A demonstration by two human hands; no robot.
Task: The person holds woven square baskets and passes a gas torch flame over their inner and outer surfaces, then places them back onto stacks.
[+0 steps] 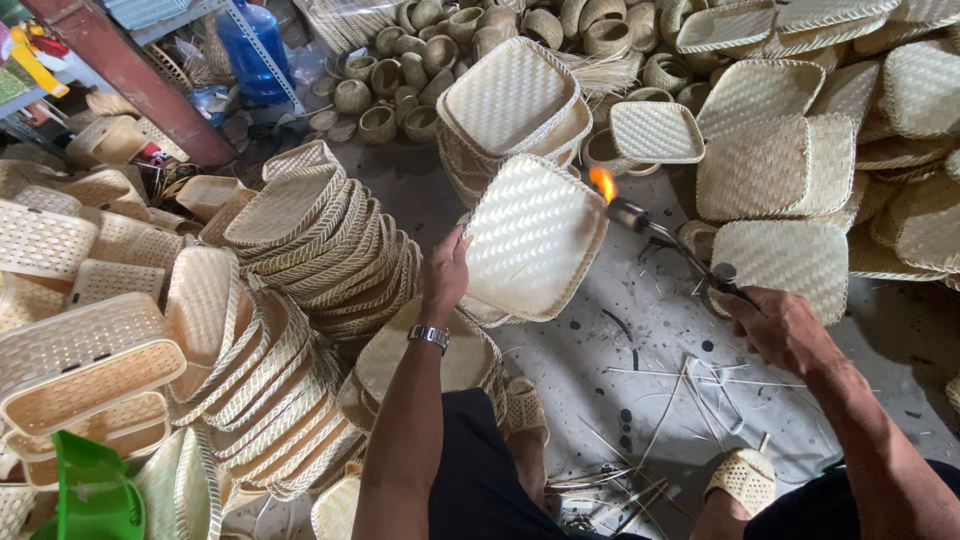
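Observation:
My left hand (446,272) grips the left edge of a square woven bamboo tray (535,235), held up tilted with its underside toward me. My right hand (775,325) holds a gas torch (665,232) by its handle. The torch's orange flame (602,183) burns right at the tray's upper right corner. A metal watch (429,336) sits on my left wrist. A stack of similar trays (510,100) stands just behind the held one.
Leaning rows of woven trays (300,260) fill the left side, with rectangular baskets (80,360) beside them. More trays (770,160) are piled at right, round baskets (420,60) at the back. A blue water jug (250,45) stands far left. Bamboo slivers litter the concrete floor (640,380).

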